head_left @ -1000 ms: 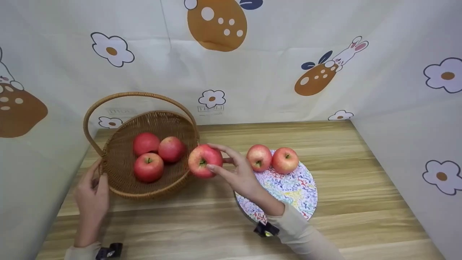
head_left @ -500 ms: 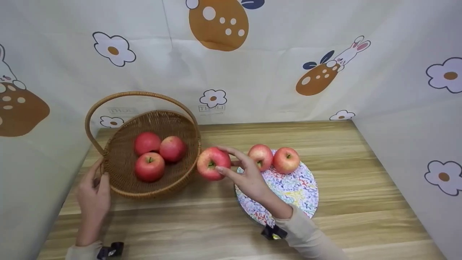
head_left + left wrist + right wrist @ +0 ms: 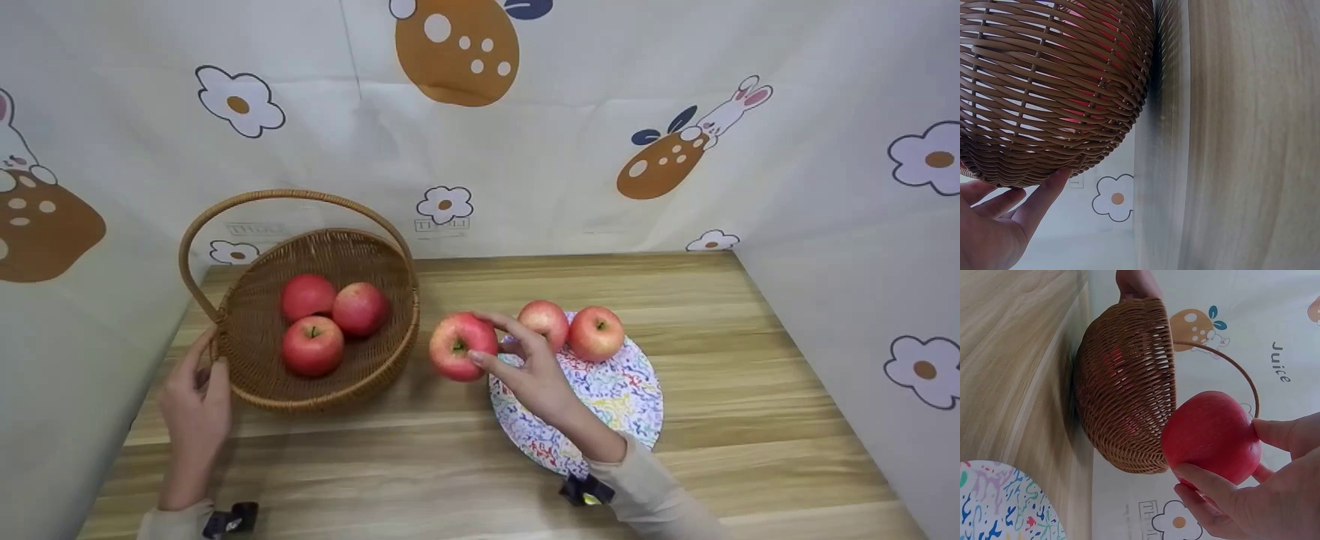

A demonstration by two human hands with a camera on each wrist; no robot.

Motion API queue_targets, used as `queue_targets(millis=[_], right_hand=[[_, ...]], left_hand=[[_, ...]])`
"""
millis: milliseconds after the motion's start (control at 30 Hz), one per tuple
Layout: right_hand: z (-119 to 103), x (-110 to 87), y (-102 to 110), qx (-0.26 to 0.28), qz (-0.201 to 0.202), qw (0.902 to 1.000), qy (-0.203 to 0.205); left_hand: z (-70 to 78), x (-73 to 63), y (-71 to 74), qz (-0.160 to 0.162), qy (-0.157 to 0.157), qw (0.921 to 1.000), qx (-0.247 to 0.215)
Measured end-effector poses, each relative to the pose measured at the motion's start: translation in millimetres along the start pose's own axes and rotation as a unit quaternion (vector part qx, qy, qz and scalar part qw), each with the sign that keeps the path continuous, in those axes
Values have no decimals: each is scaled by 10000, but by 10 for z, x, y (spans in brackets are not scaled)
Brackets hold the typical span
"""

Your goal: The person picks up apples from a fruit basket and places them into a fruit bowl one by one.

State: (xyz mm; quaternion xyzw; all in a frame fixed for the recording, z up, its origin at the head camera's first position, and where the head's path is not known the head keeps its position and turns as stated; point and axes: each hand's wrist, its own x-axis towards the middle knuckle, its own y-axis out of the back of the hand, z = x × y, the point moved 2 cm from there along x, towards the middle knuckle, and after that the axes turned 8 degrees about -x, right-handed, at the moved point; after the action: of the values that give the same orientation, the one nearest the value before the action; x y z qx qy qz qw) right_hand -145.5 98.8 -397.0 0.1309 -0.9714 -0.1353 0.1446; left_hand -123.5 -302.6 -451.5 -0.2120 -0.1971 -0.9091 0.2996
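Note:
My right hand [image 3: 536, 375] holds a red apple [image 3: 459, 346] by thumb and fingers, in the air between the wicker basket [image 3: 330, 405] and the round plate [image 3: 622, 405]. In the right wrist view the held apple [image 3: 1213, 436] appears in front of the basket [image 3: 1129, 382], above the table. My left hand [image 3: 196, 405] grips the basket's left rim near the foot of its handle. The left wrist view has those fingers [image 3: 1044, 197] against the woven side. Three apples [image 3: 313, 345] lie inside the basket, and two apples [image 3: 596, 334] sit on the plate's far side.
The wood-grain table [image 3: 360, 465] meets a pale printed cloth [image 3: 525, 187] at the back and both sides. The basket's arched handle [image 3: 292, 195] stands upright. The plate has a colourful squiggle pattern.
My right hand has moved to the right with the apple, away from the basket's right rim and nearer the plate. The left hand and the basket have stayed in place.

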Motion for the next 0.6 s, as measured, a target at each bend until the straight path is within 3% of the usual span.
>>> queue_targets(millis=[167,400,600], right_hand=[[47,-45,53,-9,15,9999,-139],[132,-95,129,-27,127,9999,-23],[176,-136,178,-24,127,9998,-162]], left_hand=[[0,1,7,-34,92,9999,40],[-9,5,23,-140,354,9993,69],[3,-2,19,-111,352,9992,126]])
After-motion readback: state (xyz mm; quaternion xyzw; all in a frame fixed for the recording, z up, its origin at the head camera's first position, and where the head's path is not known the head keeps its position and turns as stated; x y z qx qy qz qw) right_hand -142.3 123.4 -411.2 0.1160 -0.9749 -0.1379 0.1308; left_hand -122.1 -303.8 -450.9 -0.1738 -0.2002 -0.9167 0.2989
